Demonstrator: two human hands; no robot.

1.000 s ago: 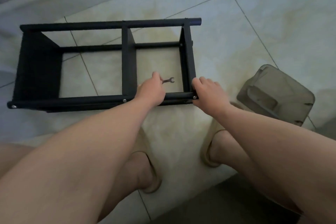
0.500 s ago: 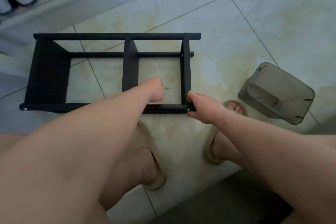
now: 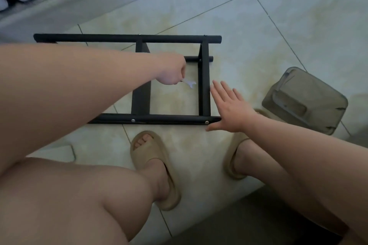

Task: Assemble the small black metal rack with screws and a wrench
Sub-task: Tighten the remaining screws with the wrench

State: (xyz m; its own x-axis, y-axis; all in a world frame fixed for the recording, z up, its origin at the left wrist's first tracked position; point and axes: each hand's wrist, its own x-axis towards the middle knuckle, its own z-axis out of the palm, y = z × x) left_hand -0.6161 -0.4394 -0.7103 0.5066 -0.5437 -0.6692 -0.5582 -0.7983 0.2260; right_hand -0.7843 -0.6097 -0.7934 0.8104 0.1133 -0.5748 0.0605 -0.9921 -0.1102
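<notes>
While the left hand (image 3: 171, 71) is gripping a small wrench (image 3: 189, 83) above the black rack (image 3: 159, 119), the right hand (image 3: 229, 109) is spreading flat beside it.

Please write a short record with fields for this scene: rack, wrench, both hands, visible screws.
rack: black metal, lying on the tiled floor
wrench: small, silver, over the rack's right opening
left hand: grips the wrench
right hand: open, fingers straight, beside the rack's right end
screws: two heads visible in the near bar
</notes>
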